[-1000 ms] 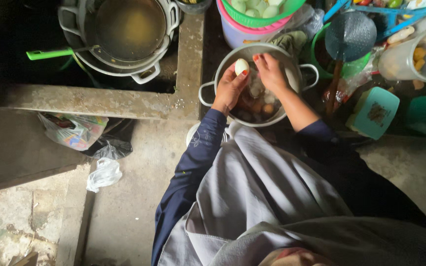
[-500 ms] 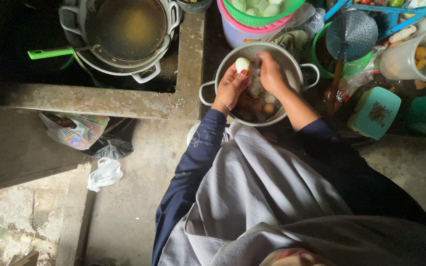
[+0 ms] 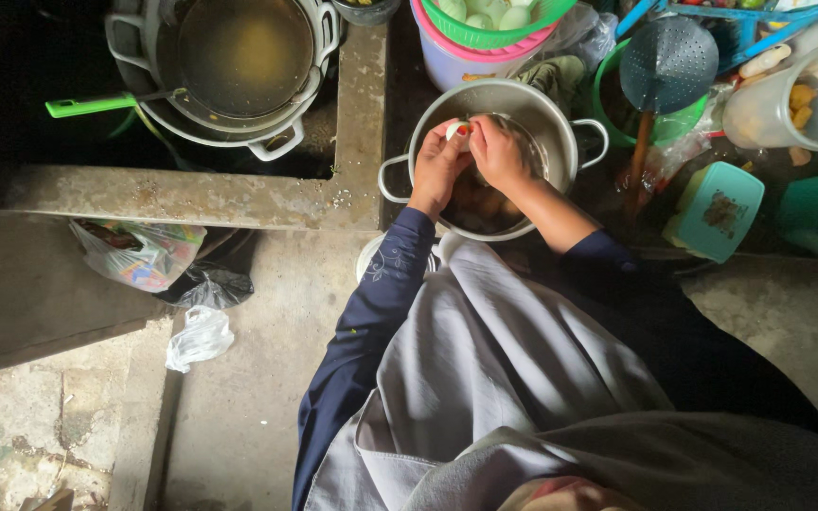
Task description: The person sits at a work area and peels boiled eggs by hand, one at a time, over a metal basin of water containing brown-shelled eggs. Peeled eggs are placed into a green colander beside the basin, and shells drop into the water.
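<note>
Both my hands are over a steel two-handled pot [image 3: 560,118] that holds several brown eggs. My left hand [image 3: 435,170] grips a white peeled egg [image 3: 454,131] at the pot's far left rim. My right hand [image 3: 502,151] rests against the same egg, fingers curled over it with the fingertips on its surface. My dark blue sleeves run back to a grey apron on my lap.
A large pot of cloudy liquid [image 3: 239,57] with a green-handled utensil [image 3: 92,104] sits at upper left behind a concrete ledge [image 3: 182,194]. A green basket of peeled eggs [image 3: 494,19], a perforated skimmer [image 3: 669,61], a teal lid [image 3: 712,210] and plastic bags [image 3: 139,255] surround me.
My right hand has closed in from the pot's right side onto the egg held by my left hand; both hands now work together on it.
</note>
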